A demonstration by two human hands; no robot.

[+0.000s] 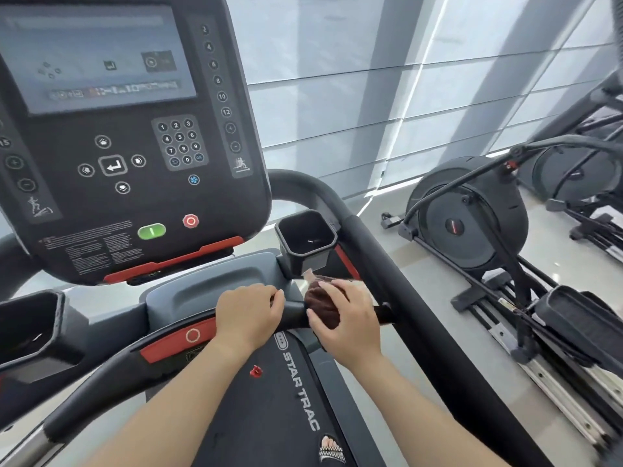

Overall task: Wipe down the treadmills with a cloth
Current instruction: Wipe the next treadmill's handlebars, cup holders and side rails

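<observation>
Light: bright daylight through window shades (371, 79) ahead of me.
Glare: my console screen (94, 55) washed out.
Edges: bent, slightly soft.

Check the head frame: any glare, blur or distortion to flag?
Head view: console screen washed out by reflection, its text smeared; wide-angle bends the blinds and side handrail; left hand on the crossbar and right hand on the brown cloth are sharp.

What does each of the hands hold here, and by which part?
The left hand grips the treadmill's front crossbar near its middle. The right hand holds a bunched brown cloth, clasping it from above against the same bar.
</observation>
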